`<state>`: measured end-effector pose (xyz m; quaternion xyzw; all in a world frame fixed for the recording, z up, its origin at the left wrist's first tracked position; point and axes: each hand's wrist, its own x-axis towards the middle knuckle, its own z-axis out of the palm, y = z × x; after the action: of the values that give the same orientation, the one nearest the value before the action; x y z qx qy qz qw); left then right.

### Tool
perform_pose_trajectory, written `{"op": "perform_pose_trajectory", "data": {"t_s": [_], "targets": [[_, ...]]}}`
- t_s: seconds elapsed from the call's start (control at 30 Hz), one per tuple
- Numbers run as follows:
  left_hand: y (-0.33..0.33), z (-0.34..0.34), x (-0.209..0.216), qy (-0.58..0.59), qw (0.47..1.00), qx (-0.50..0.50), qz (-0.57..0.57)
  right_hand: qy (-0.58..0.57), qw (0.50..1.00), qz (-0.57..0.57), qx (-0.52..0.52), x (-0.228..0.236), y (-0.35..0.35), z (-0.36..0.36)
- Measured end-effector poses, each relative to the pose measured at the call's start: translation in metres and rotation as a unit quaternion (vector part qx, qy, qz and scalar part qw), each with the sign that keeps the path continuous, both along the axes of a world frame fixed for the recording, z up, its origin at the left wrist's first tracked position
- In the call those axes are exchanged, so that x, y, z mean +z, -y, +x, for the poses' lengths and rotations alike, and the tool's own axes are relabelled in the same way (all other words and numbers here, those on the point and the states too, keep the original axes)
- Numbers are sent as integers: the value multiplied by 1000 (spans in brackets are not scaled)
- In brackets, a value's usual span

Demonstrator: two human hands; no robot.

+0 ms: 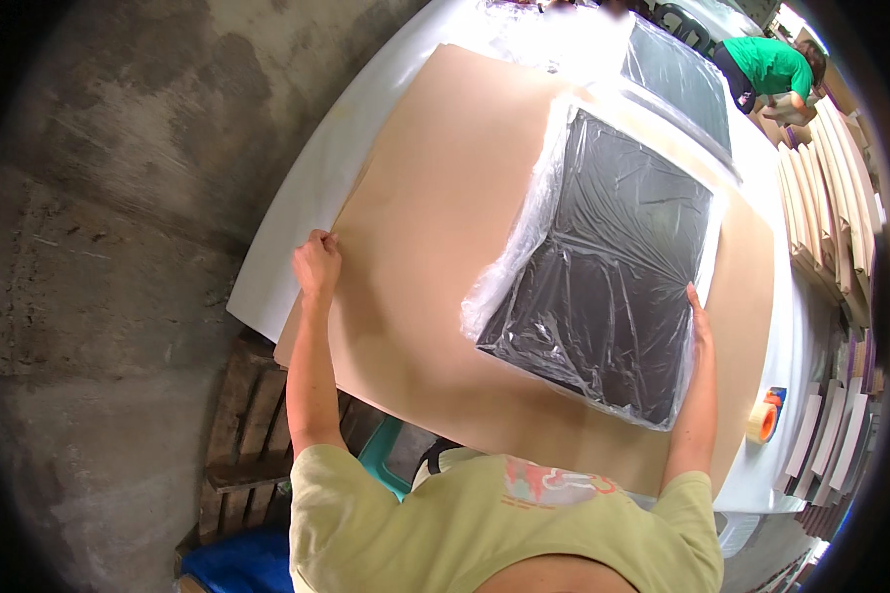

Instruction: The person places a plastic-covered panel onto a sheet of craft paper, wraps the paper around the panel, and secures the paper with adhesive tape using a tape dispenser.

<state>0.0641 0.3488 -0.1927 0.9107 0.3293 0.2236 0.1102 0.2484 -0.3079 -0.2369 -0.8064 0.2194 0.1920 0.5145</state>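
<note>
A large brown cardboard sheet [435, 188] lies on the white-covered table. My left hand [316, 262] is closed at its left edge, with the fingers curled over the rim. On the right part of the cardboard rests a dark flat rectangular panel [603, 277] in clear, wrinkled plastic film, and loose film [499, 287] bunches along its left side. At the panel's right edge is my right hand [699, 321], fingertips against the film; its other fingers are partly hidden.
Another film-wrapped panel [677, 84] lies at the far end. A tape roll [761, 422] sits on the table's right side. Stacked boards [831, 198] stand to the right, near a person in a green shirt [766, 67]. A wooden pallet [242, 425] and green stool [383, 455] are below left.
</note>
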Motion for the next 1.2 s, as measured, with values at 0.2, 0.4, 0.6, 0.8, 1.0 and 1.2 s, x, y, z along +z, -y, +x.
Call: {"op": "perform_pose_trajectory", "data": {"t_s": [0.2, 0.4, 0.6, 0.8, 1.0, 1.2], "targets": [[16, 5, 15, -88, 994, 10, 59, -9, 1000, 18, 9, -4, 5, 1], [21, -4, 21, 152, 929, -64, 331, 12, 1000, -6, 19, -5, 2, 1], [69, -1, 140, -76, 948, -141, -274, 56, 998, -4, -7, 17, -15, -12], [174, 20, 212, -177, 794, -521, -259, 25, 999, 36, -18, 8, -3, -5], [375, 47, 99, -128, 724, -607, -303, 42, 999, -15, -25, 20, -16, -7], [453, 33, 30, -253, 774, -533, -228, 29, 998, -41, -40, 19, -12, -10]]}}
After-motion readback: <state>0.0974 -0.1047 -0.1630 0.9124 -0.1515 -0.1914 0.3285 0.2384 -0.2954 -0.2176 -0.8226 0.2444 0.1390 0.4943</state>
